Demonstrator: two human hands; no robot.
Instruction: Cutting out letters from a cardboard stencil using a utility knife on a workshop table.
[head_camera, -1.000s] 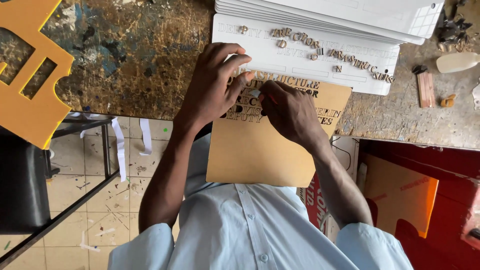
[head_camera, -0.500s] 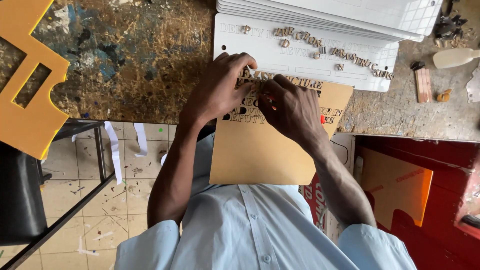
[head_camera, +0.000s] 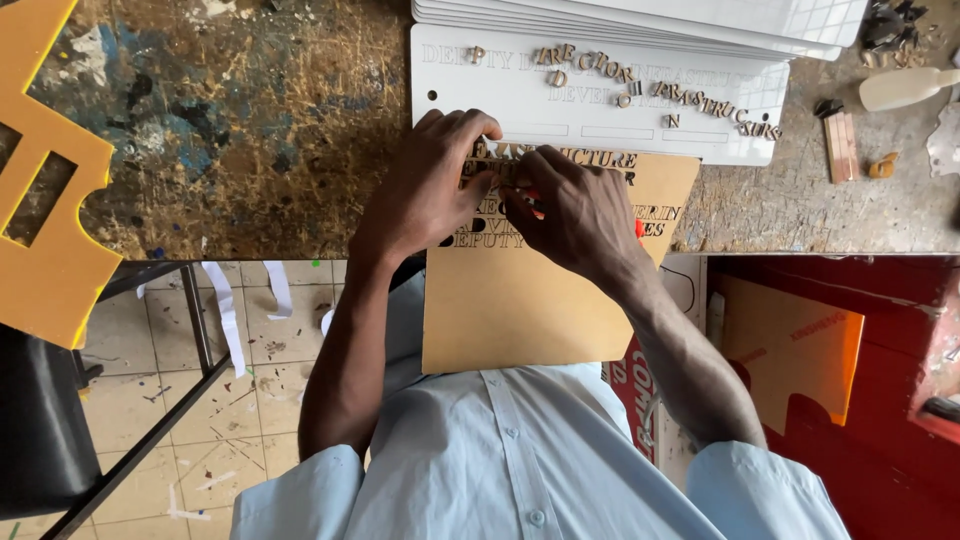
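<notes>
My left hand (head_camera: 425, 190) pins laser-cut brown board (head_camera: 520, 300) on bench (head_camera: 240, 130); right hand (head_camera: 575, 210) fingers pinched together, picking cut letter; grip contents unclear.

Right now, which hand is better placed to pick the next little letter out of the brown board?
Probably the right hand: its fingertips pinch at the cut letters on the brown board. The left hand lies flatter, resting on the board beside it.
</notes>
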